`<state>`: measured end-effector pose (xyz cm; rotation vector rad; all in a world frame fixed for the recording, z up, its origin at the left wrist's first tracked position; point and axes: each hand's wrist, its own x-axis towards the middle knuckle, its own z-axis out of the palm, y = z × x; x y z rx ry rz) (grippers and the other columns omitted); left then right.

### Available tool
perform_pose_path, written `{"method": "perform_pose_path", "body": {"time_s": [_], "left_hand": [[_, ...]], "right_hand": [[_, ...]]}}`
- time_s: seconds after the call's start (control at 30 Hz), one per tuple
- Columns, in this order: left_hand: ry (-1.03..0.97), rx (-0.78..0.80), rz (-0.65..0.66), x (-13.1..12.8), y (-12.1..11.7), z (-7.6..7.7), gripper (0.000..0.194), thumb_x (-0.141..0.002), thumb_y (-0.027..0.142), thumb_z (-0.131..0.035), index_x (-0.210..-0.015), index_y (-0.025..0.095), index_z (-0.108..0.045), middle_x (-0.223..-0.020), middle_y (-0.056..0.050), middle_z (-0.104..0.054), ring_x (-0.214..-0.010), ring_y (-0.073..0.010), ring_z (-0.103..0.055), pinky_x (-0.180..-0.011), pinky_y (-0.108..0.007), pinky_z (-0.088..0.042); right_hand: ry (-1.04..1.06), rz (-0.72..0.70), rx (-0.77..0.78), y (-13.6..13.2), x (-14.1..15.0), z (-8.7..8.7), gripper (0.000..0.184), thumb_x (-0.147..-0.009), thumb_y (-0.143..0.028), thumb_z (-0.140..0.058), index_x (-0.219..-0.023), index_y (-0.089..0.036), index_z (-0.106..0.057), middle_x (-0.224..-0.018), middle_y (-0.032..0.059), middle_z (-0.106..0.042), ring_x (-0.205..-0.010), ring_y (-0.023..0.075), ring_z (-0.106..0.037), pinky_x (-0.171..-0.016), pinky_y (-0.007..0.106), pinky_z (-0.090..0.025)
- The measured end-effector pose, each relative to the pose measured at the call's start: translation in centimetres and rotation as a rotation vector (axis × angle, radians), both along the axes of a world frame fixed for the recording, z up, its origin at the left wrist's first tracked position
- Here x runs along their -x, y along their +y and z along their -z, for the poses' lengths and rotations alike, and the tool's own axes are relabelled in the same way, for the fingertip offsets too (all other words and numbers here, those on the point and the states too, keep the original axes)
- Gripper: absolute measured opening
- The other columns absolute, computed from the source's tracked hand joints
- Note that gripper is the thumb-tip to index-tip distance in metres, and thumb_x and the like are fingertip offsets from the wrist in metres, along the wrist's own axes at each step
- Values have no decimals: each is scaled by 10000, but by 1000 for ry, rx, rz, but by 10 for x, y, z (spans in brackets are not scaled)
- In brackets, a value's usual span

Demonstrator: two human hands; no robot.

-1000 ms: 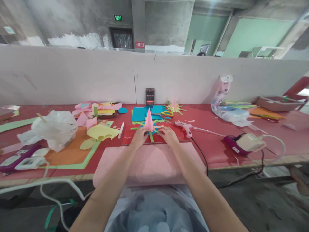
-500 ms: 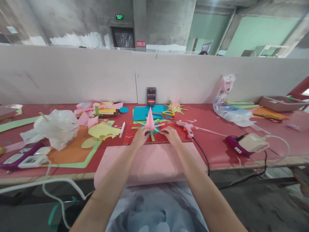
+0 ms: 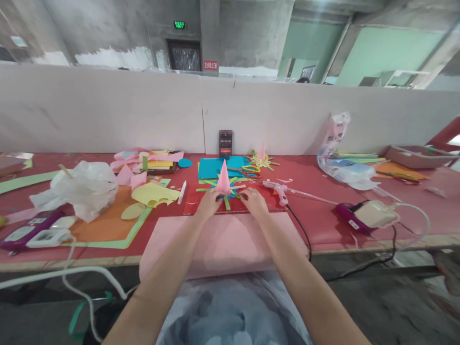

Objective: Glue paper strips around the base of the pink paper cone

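Note:
A pink folded-paper cone [image 3: 223, 179] stands upright on a blue paper base, with green paper strips [image 3: 227, 203] spreading out around it. My left hand [image 3: 209, 203] is closed at the left side of the cone's foot, its fingertips pressed against the craft's base. On the other side my right hand [image 3: 255, 201] has its fingers pinched together at the end of a green strip. The fingertips of both hands are partly hidden. Beneath the craft lies a red sheet [image 3: 192, 203].
Scissors [image 3: 247, 169] lie on blue sheets [image 3: 208, 168] behind the craft. Right of my hands are a pink glue gun [image 3: 278, 190] and a purple power strip [image 3: 352, 221]. A crumpled white plastic bag [image 3: 86, 187] and paper pieces [image 3: 154, 194] lie left. A similar paper craft [image 3: 261, 155] stands behind.
The view has shifted slightly. My right fingers moved a little along the right-hand side of the craft; my left hand stays at the cone's foot.

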<state>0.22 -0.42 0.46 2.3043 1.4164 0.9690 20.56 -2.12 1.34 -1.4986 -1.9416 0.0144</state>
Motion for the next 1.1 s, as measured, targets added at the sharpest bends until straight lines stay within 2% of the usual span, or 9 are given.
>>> {"method": "perform_pose_path", "body": {"time_s": [0.17,0.6,0.67,0.77,0.83,1.0,1.07,1.1], "left_hand": [[-8,3,-9,0,0,0,256,-799,94,-571,-995,206,-690,-991,-58,-632,-979,-186,-574,-909,-328,-468],[12,-2,-5,1,4,4,247,-806,114,-567,-999,202,-691,-983,-63,-626,-978,-194,-574,-912,-332,-468],[16,0,-9,1,5,4,254,-799,104,-568,-998,201,-693,-976,-63,-627,-971,-192,-578,-909,-329,-469],[16,9,-20,1,4,4,263,-798,96,-563,-998,206,-693,-979,-59,-624,-962,-186,-582,-893,-316,-476],[16,14,-30,0,3,4,257,-800,102,-561,-995,207,-692,-984,-59,-622,-964,-185,-582,-887,-311,-477],[-32,4,-8,-1,1,-1,236,-815,109,-531,-977,197,-678,-956,-54,-633,-908,-175,-602,-843,-292,-488],[-91,-29,-82,4,0,-7,230,-827,118,-509,-989,188,-656,-966,-57,-640,-881,-173,-611,-837,-298,-490],[-126,-61,-170,8,0,-11,228,-833,132,-503,-1008,180,-640,-981,-66,-639,-892,-180,-611,-852,-311,-485]], "right_hand": [[85,76,11,3,1,4,143,-811,-174,-531,-839,-204,-668,-887,34,-647,-817,160,-602,-722,258,-473],[92,25,25,1,0,1,125,-797,-176,-546,-806,-204,-668,-833,27,-617,-790,153,-589,-733,249,-470],[101,42,3,1,1,3,127,-813,-197,-540,-825,-206,-665,-849,27,-620,-785,152,-589,-718,246,-470],[93,71,-90,0,3,4,157,-854,-250,-518,-882,-210,-668,-899,42,-631,-874,173,-585,-746,259,-472],[72,25,-150,-1,5,4,184,-877,-266,-502,-923,-215,-673,-939,50,-641,-948,180,-573,-813,273,-467],[-18,-294,-124,2,8,7,183,-874,-247,-542,-957,-228,-704,-998,39,-673,-974,169,-582,-920,299,-446],[-11,-343,-103,4,9,9,181,-875,-238,-544,-926,-227,-717,-988,38,-690,-966,175,-594,-926,315,-448],[6,-346,-99,5,8,10,185,-877,-236,-540,-916,-224,-721,-980,39,-696,-961,179,-599,-926,322,-450]]}}
